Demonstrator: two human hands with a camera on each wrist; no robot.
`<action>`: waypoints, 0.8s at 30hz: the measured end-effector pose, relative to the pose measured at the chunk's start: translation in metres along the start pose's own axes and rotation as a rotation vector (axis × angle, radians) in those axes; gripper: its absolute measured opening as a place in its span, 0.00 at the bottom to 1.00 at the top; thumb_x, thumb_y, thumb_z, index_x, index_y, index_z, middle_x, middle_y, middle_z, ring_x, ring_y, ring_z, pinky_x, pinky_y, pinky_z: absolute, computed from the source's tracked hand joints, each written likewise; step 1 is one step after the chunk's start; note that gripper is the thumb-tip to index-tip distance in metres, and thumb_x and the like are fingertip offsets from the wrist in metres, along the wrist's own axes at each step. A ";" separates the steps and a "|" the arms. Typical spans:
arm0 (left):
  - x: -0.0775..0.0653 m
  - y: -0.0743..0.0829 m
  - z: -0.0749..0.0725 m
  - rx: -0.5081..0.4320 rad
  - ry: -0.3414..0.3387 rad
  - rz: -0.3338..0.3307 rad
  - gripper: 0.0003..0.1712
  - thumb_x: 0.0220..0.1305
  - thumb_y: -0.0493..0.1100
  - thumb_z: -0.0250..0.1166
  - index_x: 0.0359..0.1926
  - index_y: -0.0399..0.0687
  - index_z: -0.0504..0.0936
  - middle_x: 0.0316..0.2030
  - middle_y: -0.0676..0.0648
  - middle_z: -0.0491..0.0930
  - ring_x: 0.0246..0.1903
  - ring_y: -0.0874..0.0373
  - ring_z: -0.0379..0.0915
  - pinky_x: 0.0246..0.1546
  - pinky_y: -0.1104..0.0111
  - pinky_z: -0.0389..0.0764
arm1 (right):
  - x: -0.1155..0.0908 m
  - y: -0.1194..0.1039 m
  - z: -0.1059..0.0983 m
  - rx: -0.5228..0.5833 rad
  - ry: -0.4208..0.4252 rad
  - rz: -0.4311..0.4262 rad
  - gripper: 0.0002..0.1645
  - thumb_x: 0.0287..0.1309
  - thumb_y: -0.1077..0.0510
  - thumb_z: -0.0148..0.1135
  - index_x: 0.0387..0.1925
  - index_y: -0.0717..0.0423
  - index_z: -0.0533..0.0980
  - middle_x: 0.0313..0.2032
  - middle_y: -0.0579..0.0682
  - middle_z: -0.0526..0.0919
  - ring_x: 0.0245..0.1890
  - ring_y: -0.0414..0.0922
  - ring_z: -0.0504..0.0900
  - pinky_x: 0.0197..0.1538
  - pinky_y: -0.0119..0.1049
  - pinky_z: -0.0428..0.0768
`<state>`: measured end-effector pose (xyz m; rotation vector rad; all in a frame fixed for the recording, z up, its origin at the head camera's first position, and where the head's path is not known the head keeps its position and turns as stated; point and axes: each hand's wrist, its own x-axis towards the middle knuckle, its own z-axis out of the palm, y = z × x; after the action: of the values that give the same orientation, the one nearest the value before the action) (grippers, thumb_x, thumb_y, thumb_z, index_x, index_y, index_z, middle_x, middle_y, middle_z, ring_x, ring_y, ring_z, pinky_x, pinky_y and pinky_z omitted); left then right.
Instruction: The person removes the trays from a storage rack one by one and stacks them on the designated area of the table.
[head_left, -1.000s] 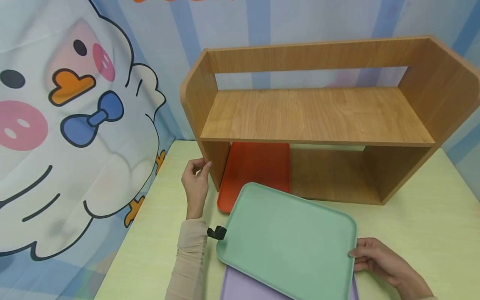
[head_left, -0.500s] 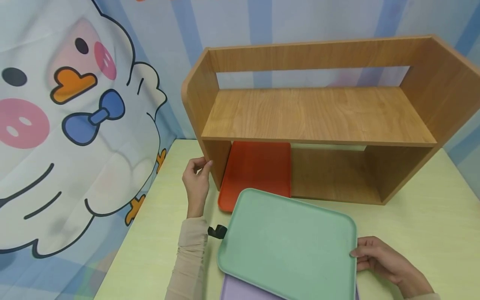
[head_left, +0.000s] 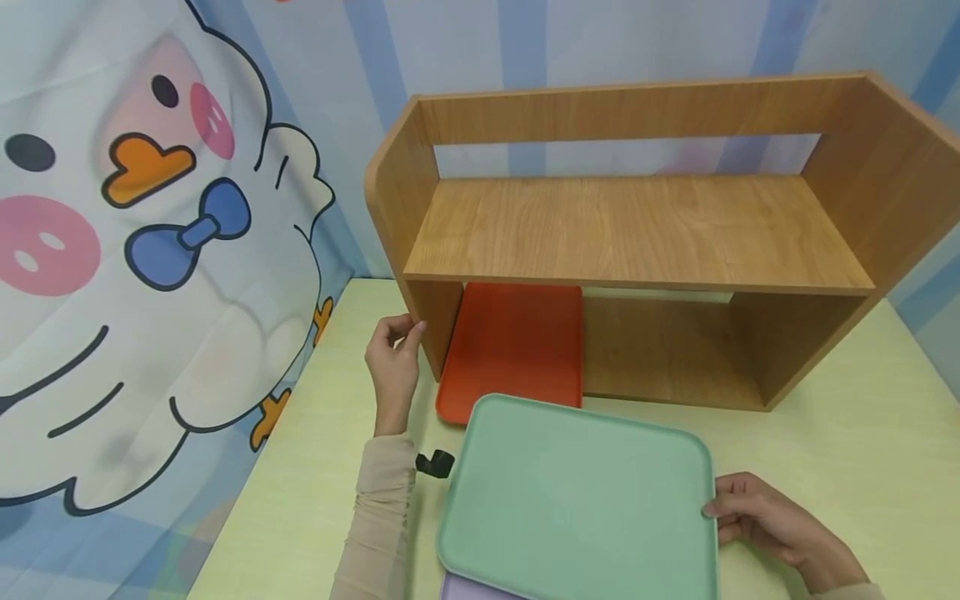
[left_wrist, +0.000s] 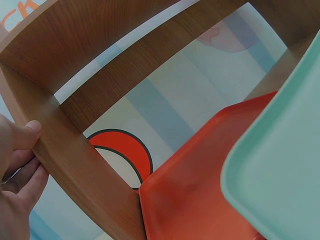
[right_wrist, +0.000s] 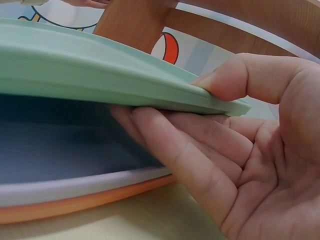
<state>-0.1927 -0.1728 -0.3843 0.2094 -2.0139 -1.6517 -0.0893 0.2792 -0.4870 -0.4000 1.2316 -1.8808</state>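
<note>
My right hand (head_left: 780,525) pinches the right edge of a mint green tray (head_left: 577,500), thumb on top and fingers beneath, as the right wrist view shows. That tray is raised over a lilac tray (right_wrist: 90,187), which rests on an orange one (right_wrist: 85,202). With thumb and fingers, my left hand (head_left: 393,358) grips the front edge of the left side panel of a wooden two-tier shelf (head_left: 637,229). On the lower level, at the left, lies a red-orange tray (head_left: 517,350), its near end sticking out past the shelf front.
A pale yellow table (head_left: 847,425) carries everything. The shelf's lower level has bare board (head_left: 667,350) right of the red-orange tray. Behind stands a blue striped backdrop (head_left: 622,42), with a cartoon duck (head_left: 150,275) on the left. A black wrist mount (head_left: 435,463) sits near the green tray.
The green tray's far left corner has come nearer to me and the tray has turned straighter, covering more of the lilac tray. My left hand keeps its grip on the shelf panel.
</note>
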 end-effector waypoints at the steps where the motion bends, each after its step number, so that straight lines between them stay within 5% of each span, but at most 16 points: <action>1: 0.000 0.000 0.000 0.002 0.000 0.002 0.12 0.62 0.35 0.64 0.44 0.30 0.77 0.41 0.34 0.78 0.44 0.49 0.74 0.53 0.55 0.78 | 0.000 0.000 0.000 0.000 -0.004 0.001 0.23 0.62 0.73 0.37 0.39 0.61 0.81 0.37 0.50 0.87 0.38 0.44 0.86 0.43 0.36 0.84; 24: 0.000 -0.001 0.000 -0.009 0.002 0.012 0.12 0.61 0.34 0.64 0.43 0.28 0.77 0.40 0.33 0.78 0.42 0.50 0.74 0.52 0.55 0.79 | -0.001 0.006 0.000 0.002 -0.043 0.019 0.24 0.60 0.73 0.37 0.40 0.61 0.81 0.36 0.50 0.88 0.37 0.41 0.86 0.40 0.33 0.84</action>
<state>-0.1934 -0.1728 -0.3852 0.1959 -2.0019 -1.6525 -0.0863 0.2791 -0.4921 -0.4237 1.2006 -1.8479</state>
